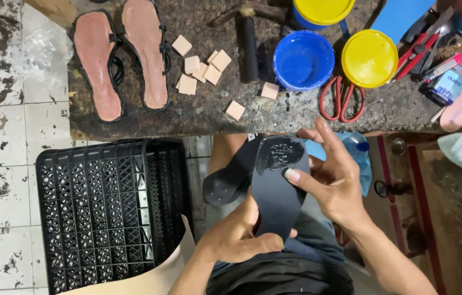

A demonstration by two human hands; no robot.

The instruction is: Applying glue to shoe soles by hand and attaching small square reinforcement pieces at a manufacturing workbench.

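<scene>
Together both hands (291,213) grip a smooth black sole (275,191).

A shoemaker's workshop: sandal soles (121,57), glue tubs (303,59), scissors (342,100) and a hammer (249,41) on a stained workbench (296,117)

The bench holds two pink sandal soles (98,64), eight small tan blocks (203,71), two yellow lids (369,58), and one red-handled scissors (342,100).
</scene>
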